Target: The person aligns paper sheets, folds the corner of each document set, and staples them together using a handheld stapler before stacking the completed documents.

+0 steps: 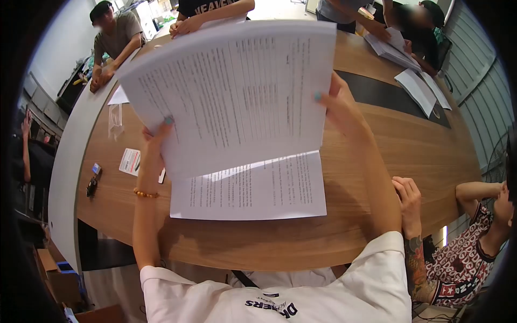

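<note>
A thick stack of printed paper (231, 97) is held up off the table between my two hands, tilted toward me. My left hand (156, 140) grips its lower left edge, thumb on the front sheet and fingers hidden behind. On the right edge, my right hand (339, 107) pinches the stack the same way. Below it, another printed sheet (247, 194) lies on the wooden table (242, 242), its far part hidden by the raised stack.
A white card (130, 161) and a small dark device (92, 183) lie to the left. Across the table, people sit or stand, some with papers (393, 48). Loose sheets (417, 91) rest at the far right. A person's tattooed arm (413, 258) leans near my right elbow.
</note>
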`<state>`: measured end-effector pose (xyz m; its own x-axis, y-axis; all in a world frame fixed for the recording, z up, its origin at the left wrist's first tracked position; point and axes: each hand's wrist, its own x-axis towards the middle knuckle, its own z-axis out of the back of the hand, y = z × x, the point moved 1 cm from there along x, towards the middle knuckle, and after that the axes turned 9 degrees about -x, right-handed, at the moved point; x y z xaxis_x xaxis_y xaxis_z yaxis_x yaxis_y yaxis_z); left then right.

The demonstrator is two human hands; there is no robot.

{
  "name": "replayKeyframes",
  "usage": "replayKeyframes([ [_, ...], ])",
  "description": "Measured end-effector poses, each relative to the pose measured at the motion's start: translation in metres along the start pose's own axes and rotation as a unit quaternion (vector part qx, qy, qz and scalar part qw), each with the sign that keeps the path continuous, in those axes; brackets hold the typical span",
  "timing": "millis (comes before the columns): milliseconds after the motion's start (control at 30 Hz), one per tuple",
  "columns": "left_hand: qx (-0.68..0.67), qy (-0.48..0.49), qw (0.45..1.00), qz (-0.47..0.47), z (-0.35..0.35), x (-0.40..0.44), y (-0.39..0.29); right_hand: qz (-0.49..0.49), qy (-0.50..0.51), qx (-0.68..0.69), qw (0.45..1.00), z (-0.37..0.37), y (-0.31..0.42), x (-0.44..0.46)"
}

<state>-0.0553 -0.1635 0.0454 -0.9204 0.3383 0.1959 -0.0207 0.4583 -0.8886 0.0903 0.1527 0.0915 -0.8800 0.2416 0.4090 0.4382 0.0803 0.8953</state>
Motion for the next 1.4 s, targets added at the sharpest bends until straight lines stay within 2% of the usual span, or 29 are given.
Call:
replayKeyframes([
  [33,0.008,-0.016,0.999,-0.028,-0.006,-0.006,-0.008,-0.006,0.003,-0.001,1.0,0.003,-0.003,-0.007],
  [67,0.007,-0.022,0.999,-0.023,-0.005,-0.008,-0.009,-0.031,-0.007,-0.107,0.994,0.007,-0.009,-0.014],
  [100,0.028,-0.001,0.998,-0.061,-0.005,-0.009,-0.01,-0.053,-0.018,-0.212,0.976,0.005,-0.012,-0.021],
  [200,0.056,0.031,0.991,-0.122,-0.004,-0.013,-0.006,-0.027,-0.07,-0.143,0.987,-0.002,-0.013,-0.037],
  [333,0.053,0.061,0.98,-0.18,0.005,-0.017,0.004,0.029,-0.086,-0.174,0.981,-0.005,-0.013,-0.049],
  [467,0.076,0.077,0.98,-0.168,0.012,-0.015,0.006,0.048,-0.045,-0.186,0.98,0.002,-0.012,-0.051],
  [533,0.026,0.08,0.984,-0.154,0.013,-0.015,0.009,0.053,-0.027,-0.171,0.984,0.007,-0.015,-0.052],
  [600,0.007,0.095,0.984,-0.151,0.016,-0.013,0.011,0.043,-0.006,-0.216,0.975,0.01,-0.016,-0.055],
  [667,-0.015,0.109,0.983,-0.148,0.016,-0.013,0.014,0.027,-0.027,-0.191,0.981,0.007,-0.019,-0.056],
  [700,-0.007,0.086,0.986,-0.14,0.015,-0.014,0.017,0.01,-0.048,-0.166,0.985,0.006,-0.021,-0.056],
  [733,0.002,0.063,0.989,-0.133,0.015,-0.015,0.018,0.009,-0.049,-0.165,0.985,0.007,-0.023,-0.057],
  [800,-0.014,0.072,0.988,-0.133,0.017,-0.014,0.019,0.043,-0.029,-0.157,0.986,0.012,-0.027,-0.059],
  [867,-0.032,0.08,0.987,-0.133,0.027,-0.013,0.025,0.033,-0.013,-0.152,0.988,0.017,-0.031,-0.06],
  [933,0.029,-0.059,0.996,-0.065,0.038,-0.011,0.034,0.027,0.003,-0.149,0.988,0.014,-0.031,-0.058],
  [1000,0.041,-0.022,0.997,-0.067,0.033,-0.01,0.033,-0.002,-0.026,-0.25,0.968,0.008,-0.035,-0.058],
  [1133,0.073,0.057,0.991,-0.099,0.018,-0.008,0.025,0.009,-0.015,-0.195,0.981,0.003,-0.034,-0.055],
  [1267,0.052,0.031,0.992,-0.113,0.022,-0.008,0.028,-0.033,-0.051,-0.212,0.975,-0.002,-0.029,-0.053],
  [1333,0.163,0.056,0.968,-0.181,0.024,-0.006,0.025,-0.039,-0.06,-0.219,0.973,-0.003,-0.027,-0.049],
  [1367,0.163,0.06,0.968,-0.181,0.025,-0.002,0.025,-0.05,-0.07,-0.221,0.971,-0.003,-0.027,-0.046],
  [1400,0.221,0.038,0.956,-0.188,0.022,0.001,0.021,-0.063,-0.081,-0.224,0.969,-0.005,-0.027,-0.044],
])
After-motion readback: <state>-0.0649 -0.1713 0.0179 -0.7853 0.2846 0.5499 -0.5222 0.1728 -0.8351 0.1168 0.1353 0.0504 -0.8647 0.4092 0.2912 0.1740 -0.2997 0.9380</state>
